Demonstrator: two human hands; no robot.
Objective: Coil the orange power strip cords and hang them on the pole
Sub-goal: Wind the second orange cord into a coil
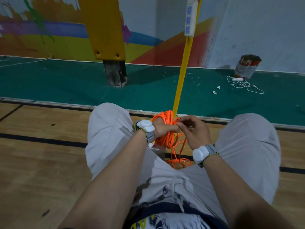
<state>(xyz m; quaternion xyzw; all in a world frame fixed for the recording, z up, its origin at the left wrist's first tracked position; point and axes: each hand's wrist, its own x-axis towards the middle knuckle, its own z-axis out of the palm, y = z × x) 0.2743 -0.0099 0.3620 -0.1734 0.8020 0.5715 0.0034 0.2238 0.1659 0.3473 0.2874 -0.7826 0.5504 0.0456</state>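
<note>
One view, from the head: gripping the orange cord coil (169, 139) in the left hand (162, 129), low beside the yellow pole (183, 71); pinching a strand at its top with the right hand (192, 132). Likely risk: slipping pinch, unravelling wraps; slack loops (179, 161) snagging underfoot.

The left hand (162, 128) grips the orange coil (165, 117), just in front of the yellow pole (181, 76). The right hand (194, 132) pinches the coil at its right side. Loose cord (179, 161) lies on the floor below. A white strip (189, 19) hangs high on the pole.
</note>
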